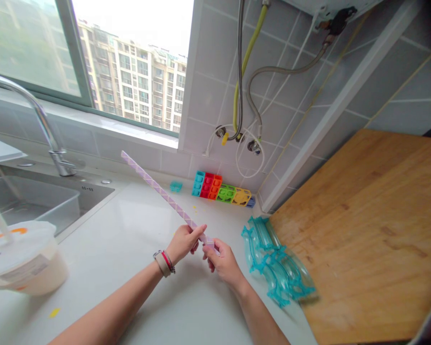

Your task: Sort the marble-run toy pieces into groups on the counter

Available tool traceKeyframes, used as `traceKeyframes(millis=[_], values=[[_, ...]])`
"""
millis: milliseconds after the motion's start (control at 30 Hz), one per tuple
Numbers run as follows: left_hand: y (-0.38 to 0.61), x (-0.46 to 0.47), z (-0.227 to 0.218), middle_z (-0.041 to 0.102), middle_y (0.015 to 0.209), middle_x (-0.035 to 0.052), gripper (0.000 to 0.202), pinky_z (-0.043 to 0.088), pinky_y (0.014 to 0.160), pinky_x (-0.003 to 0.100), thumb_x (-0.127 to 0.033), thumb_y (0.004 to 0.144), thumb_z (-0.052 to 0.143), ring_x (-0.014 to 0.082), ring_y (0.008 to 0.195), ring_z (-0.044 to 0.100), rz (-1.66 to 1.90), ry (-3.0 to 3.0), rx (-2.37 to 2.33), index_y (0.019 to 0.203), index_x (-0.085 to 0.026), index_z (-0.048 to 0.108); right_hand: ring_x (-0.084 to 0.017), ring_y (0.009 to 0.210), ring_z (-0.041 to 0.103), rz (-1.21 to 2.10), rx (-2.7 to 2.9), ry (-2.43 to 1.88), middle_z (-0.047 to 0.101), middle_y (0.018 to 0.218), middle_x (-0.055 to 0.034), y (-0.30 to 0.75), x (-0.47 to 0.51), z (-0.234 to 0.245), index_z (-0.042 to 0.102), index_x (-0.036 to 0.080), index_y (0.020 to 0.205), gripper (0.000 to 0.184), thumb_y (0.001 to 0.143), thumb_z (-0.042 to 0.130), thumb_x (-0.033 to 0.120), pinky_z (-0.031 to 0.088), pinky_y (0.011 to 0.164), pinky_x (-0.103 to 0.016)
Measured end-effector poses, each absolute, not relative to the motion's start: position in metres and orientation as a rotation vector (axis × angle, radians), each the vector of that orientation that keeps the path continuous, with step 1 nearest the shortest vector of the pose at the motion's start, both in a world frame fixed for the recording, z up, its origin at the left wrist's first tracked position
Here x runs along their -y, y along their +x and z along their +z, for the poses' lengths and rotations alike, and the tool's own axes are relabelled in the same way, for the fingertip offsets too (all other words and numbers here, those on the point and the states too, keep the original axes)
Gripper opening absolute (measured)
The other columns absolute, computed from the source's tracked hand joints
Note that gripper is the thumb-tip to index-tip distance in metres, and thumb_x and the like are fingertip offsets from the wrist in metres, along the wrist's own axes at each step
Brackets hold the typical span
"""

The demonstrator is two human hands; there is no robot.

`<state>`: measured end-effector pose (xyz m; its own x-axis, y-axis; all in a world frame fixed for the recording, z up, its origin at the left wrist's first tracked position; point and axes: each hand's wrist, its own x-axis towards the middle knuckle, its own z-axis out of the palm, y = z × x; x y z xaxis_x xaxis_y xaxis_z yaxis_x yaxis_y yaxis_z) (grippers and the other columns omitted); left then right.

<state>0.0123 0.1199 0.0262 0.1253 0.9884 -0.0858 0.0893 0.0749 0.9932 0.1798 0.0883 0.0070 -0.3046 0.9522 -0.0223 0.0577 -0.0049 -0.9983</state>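
Observation:
A long, straight lilac snake puzzle (158,188), marked along its length with pale triangular segments, slants from the upper left down to my hands. Near its lower end, my left hand (184,243) is closed around it with the thumb on top. My right hand (224,264) pinches the very end, just right of the left hand. The tip between my right fingers is partly hidden. Beyond my hands, colourful plastic blocks (227,192) stand in a row against the wall. Clear turquoise plastic pieces (278,258) lie in a pile to the right of my right hand.
At the left are a sink (93,195) with a faucet (45,120), and a white lidded tub (25,258). A small turquoise piece (175,186) sits near the back wall. On the right leans a large wooden board (373,230). Hoses (249,67) hang from above.

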Motion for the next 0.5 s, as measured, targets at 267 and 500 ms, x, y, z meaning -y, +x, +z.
traceKeyframes(millis=[267,500], values=[[0.0142,-0.1170,0.0311,0.033,0.033,-0.0049,0.066,0.037,0.040,0.023,-0.063,0.085,0.059,0.0098,0.036,0.044,1.036,1.191,-1.107,0.039,-0.022,0.035,-0.011,0.061,0.054,1.356,1.568,-1.068,0.062,0.082,0.0004,0.1812,-0.0864,0.0095,0.064,0.020,0.101,0.037,0.087,0.070,0.053,0.047,0.054,-0.023],[0.0095,-0.1149,0.0335,0.053,0.044,-0.0054,0.042,0.041,0.039,0.020,-0.054,0.077,0.076,0.0094,0.036,0.049,1.017,1.265,-0.964,0.071,-0.016,0.058,-0.013,0.062,0.054,1.248,1.535,-1.057,0.067,0.080,-0.0005,0.1826,-0.0886,0.0128,0.064,0.019,0.098,0.037,0.083,0.075,0.051,0.045,0.056,-0.024]])
